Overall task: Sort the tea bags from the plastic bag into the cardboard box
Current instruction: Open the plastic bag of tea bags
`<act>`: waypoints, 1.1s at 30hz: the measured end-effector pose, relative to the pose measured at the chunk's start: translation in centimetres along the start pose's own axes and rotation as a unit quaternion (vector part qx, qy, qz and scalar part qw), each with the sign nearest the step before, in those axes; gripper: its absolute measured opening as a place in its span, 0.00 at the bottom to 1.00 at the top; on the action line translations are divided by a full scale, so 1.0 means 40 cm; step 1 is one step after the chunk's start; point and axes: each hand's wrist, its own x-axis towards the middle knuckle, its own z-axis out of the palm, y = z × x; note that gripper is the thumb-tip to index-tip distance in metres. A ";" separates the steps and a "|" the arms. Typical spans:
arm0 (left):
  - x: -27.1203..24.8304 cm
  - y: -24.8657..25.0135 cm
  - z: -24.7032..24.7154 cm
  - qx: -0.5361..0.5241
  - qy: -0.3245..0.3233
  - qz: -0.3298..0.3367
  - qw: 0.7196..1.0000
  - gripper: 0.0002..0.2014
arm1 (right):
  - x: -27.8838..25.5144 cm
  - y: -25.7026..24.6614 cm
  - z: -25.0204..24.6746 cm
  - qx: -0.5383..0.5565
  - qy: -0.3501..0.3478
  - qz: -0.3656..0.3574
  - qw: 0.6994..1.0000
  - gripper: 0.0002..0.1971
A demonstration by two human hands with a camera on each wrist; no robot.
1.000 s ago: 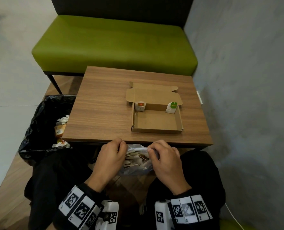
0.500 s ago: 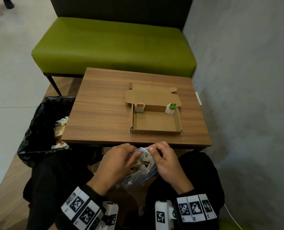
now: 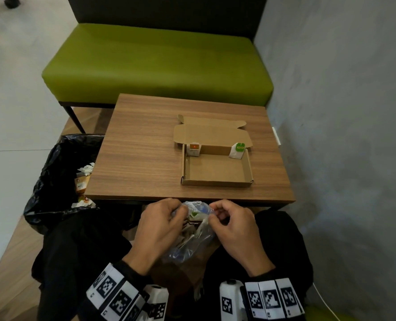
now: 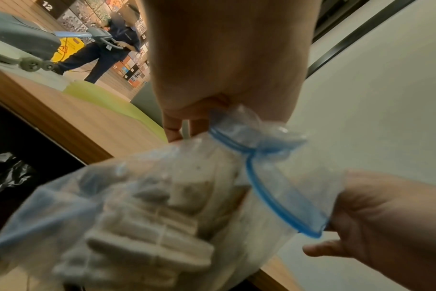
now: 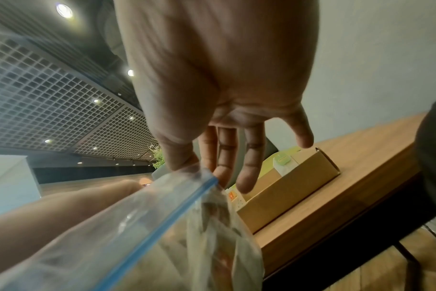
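A clear plastic bag (image 3: 192,232) with a blue zip strip (image 4: 266,189) hangs over my lap, below the table's near edge, holding several tea bags (image 4: 147,226). My left hand (image 3: 159,225) pinches the bag's mouth on the left, and my right hand (image 3: 234,225) pinches the zip edge (image 5: 177,204) on the right. On the table lies an open cardboard box (image 3: 216,167), lid folded back. A tea bag with an orange tag (image 3: 194,149) leans in its far left corner, one with a green tag (image 3: 237,150) in the far right.
A wooden table (image 3: 141,158) stands before me, a green bench (image 3: 157,63) behind it, a grey wall (image 3: 343,112) on the right. A black-lined bin (image 3: 60,177) with wrappers sits at left. In the left wrist view, a person (image 4: 107,47) pushes a machine far off.
Both hands have shifted along the bag's top and pulled its mouth further apart; the bag hangs a little lower. The box and its two tea bags have not moved.
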 end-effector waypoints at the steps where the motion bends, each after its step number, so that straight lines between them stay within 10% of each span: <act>1: 0.002 -0.004 0.001 0.001 -0.005 -0.001 1.000 0.16 | 0.003 0.003 0.001 -0.018 0.001 -0.007 1.000 0.08; 16: 0.019 -0.013 -0.013 0.189 -0.043 0.178 0.965 0.17 | 0.029 0.013 0.003 0.151 -0.114 0.041 0.981 0.14; 33: 0.009 -0.010 -0.003 -0.030 0.034 0.021 0.999 0.12 | -0.002 0.000 0.025 0.089 0.029 0.032 0.995 0.13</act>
